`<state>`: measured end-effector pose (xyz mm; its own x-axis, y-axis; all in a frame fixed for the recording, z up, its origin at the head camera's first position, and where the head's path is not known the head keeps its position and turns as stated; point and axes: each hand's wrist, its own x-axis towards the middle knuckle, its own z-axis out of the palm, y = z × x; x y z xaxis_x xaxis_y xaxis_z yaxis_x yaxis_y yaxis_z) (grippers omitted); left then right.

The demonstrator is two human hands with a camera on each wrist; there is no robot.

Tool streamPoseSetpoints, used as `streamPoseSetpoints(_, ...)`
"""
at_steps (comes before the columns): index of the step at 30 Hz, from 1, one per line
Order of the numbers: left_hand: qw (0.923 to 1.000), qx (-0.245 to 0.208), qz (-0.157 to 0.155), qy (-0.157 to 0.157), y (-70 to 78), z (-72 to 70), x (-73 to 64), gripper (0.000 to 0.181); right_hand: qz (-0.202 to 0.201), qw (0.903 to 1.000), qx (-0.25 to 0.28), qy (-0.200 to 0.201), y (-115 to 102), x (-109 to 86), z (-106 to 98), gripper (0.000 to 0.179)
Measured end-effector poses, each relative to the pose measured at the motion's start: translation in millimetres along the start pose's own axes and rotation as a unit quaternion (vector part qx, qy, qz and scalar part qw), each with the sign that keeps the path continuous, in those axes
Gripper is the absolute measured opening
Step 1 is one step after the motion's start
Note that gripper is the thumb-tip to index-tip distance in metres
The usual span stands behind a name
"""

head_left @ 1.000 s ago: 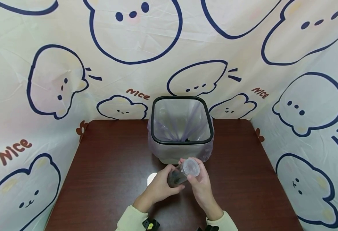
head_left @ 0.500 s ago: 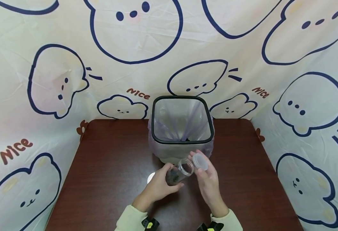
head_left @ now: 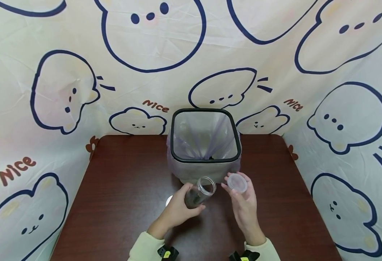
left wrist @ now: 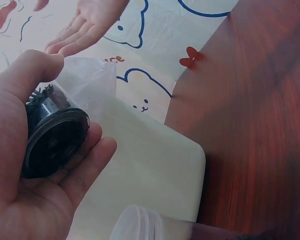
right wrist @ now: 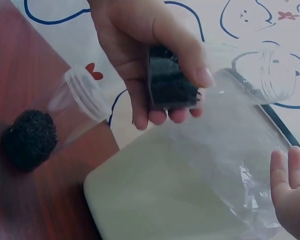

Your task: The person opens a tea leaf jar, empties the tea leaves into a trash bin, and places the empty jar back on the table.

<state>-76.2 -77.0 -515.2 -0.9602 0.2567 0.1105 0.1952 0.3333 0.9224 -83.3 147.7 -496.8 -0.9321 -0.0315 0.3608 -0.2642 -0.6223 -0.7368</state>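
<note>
In the head view, my left hand point(head_left: 177, 208) grips a clear jar point(head_left: 194, 197) round its body. The jar is tilted, its uncovered mouth pointing up and right. Dark, dry strands fill its lower part, and the left wrist view shows its dark base point(left wrist: 57, 142). My right hand point(head_left: 245, 208) holds a round translucent lid point(head_left: 237, 183) between thumb and fingers, apart from the jar. In the right wrist view another clear jar point(right wrist: 64, 112), lidded and with dark strands at its bottom, stands on the table; my left hand mostly hides it in the head view.
A trash bin point(head_left: 205, 168) with a black rim and a thin purplish liner stands just beyond my hands. Under everything is a dark brown wooden table point(head_left: 129, 174). Printed cartoon cloth point(head_left: 164, 87) hangs close around its back and sides.
The lid has come off the held jar. My right hand has moved right with it, leaving the jar's mouth uncovered. My left hand has shifted slightly left, tipping the jar more upright.
</note>
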Motion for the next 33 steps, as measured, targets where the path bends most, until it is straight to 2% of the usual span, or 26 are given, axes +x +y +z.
streamPoseSetpoints(8, 0.9991, -0.032, -0.028, 0.002, 1.1, -8.0, -4.6, 0.053, 0.007, 0.9987, -0.002, 0.051, 1, -10.4, -19, 0.04)
streamPoseSetpoints(12, 0.9983, -0.051, -0.027, -0.003, 1.5, -11.7, -4.6, 0.058, 0.004, 0.9961, -0.042, 0.078, 2, -15.0, -36, 0.039)
streamPoseSetpoints(16, 0.9982, -0.057, -0.019, 0.002, 1.8, -14.9, -4.3, 0.061, 0.016, 0.9868, -0.119, 0.109, 3, -17.9, -54, 0.041)
streamPoseSetpoints(19, 0.9982, -0.057, -0.015, 0.011, 1.7, -17.3, -5.0, 0.063, 0.035, 0.9726, -0.189, 0.131, 2, -19.2, -66, 0.047)
streamPoseSetpoints(25, 0.9979, -0.063, -0.011, 0.013, 1.5, -22.5, -6.7, 0.066, 0.054, 0.9303, -0.333, 0.144, 2, -20.7, -87, 0.053)
streamPoseSetpoints(29, 0.9977, -0.066, -0.005, 0.013, -0.1, -25.9, -8.3, 0.069, 0.054, 0.9102, -0.386, 0.14, 4, -19.6, -98, 0.055)
streamPoseSetpoints(33, 0.9979, -0.059, 0.013, 0.022, -3.1, -28.9, -9.6, 0.072, 0.071, 0.8885, -0.429, 0.147, 6, -19.4, -109, 0.058)
